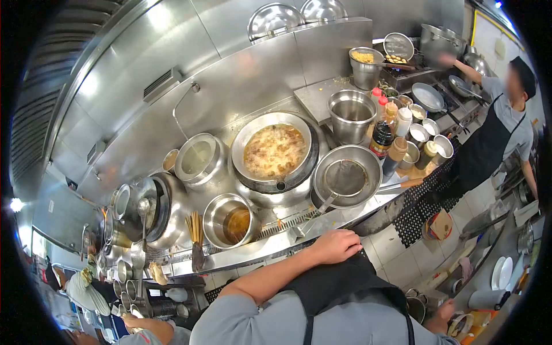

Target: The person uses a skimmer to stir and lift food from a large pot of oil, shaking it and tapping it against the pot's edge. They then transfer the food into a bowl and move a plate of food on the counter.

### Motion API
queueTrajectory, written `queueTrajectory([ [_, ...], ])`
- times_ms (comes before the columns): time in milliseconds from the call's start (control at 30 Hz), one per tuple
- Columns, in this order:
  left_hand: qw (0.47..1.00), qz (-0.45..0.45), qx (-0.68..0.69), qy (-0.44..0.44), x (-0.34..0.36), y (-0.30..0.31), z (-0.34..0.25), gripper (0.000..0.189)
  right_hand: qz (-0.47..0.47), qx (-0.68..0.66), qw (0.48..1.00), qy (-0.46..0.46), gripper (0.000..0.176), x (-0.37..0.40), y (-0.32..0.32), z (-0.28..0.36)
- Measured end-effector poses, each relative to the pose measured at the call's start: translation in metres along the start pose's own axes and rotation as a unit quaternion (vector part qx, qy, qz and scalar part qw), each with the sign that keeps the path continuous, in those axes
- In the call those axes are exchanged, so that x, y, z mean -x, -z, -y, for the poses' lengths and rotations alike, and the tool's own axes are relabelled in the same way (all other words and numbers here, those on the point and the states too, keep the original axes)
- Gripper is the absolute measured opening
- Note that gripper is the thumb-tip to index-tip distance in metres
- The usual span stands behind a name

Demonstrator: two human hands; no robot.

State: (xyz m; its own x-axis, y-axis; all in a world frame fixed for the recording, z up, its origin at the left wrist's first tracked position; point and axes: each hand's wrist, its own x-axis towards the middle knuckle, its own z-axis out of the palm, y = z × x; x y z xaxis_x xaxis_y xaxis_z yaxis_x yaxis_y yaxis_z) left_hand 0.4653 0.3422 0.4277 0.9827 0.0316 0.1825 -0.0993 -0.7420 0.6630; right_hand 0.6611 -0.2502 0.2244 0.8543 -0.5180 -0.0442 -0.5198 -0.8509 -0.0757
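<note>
My left hand [338, 247] rests across my front by the counter edge, its fingers curled together, with nothing seen in it. My right hand [440, 318] is low at the right side near shelved containers; its finger shape is unclear. Beyond the counter edge, a steel bowl [365, 192] holds a mesh strainer [344, 177] with a handle pointing toward me. A large wok [246, 133] holds bubbling oil with browned pieces of food. Nearer me, a steel pot [210, 213] contains brown liquid. Neither hand touches these vessels.
Sauce bottles [397, 150] and small bowls stand at the right, beyond an empty-looking pot [352, 119]. A co-worker [501, 123] reaches over the far stove. Other people are at lower left. A wooden handle [411, 183] projects past the counter edge.
</note>
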Motion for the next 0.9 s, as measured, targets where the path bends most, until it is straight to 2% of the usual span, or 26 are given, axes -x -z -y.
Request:
queueTrajectory([
  [100,1.000,-0.003,0.001,0.004,0.001,-0.001,0.003,0.021,-0.012,0.006,0.998,0.054,0.052,-0.013,-0.015,-0.012],
  [200,1.000,-0.001,0.002,0.007,0.002,-0.001,0.003,0.021,-0.023,-0.002,0.999,0.043,0.052,-0.017,-0.023,-0.018],
  [300,1.000,-0.006,0.006,0.008,0.002,0.000,0.001,0.021,-0.046,0.027,0.996,0.072,0.053,-0.019,-0.026,-0.020],
  [400,1.000,0.007,0.009,0.016,0.002,0.003,-0.001,0.022,-0.032,-0.003,0.999,0.010,0.052,-0.010,-0.016,-0.009],
  [500,0.999,-0.006,0.023,0.025,0.002,0.002,-0.001,0.021,-0.022,-0.010,1.000,0.015,0.052,0.001,-0.002,-0.001],
  [600,0.975,-0.107,-0.088,0.171,-0.003,0.025,0.006,0.020,-0.046,0.012,0.999,-0.010,0.052,-0.001,-0.008,-0.001],
  [633,0.947,-0.234,-0.078,0.205,-0.002,0.040,0.026,0.020,-0.035,0.014,0.999,0.004,0.051,0.000,-0.006,0.001],
  [667,0.927,-0.252,-0.119,0.249,-0.001,0.067,0.038,0.028,-0.023,0.016,0.999,0.016,0.051,0.003,0.001,0.004],
  [700,0.873,-0.304,-0.222,0.310,0.005,0.081,0.064,0.038,-0.012,0.019,0.999,0.026,0.051,0.006,0.004,0.002],
  [767,0.803,-0.245,-0.334,0.427,0.015,0.106,0.095,0.048,-0.012,-0.003,1.000,0.011,0.055,-0.002,-0.005,-0.008],
  [867,0.801,-0.157,-0.361,0.451,0.034,0.101,0.146,0.049,-0.008,-0.020,1.000,0.014,0.058,-0.018,-0.020,-0.015],
  [900,0.809,-0.161,-0.339,0.453,0.033,0.098,0.155,0.050,-0.006,-0.022,1.000,0.016,0.058,-0.020,-0.022,-0.017],
])
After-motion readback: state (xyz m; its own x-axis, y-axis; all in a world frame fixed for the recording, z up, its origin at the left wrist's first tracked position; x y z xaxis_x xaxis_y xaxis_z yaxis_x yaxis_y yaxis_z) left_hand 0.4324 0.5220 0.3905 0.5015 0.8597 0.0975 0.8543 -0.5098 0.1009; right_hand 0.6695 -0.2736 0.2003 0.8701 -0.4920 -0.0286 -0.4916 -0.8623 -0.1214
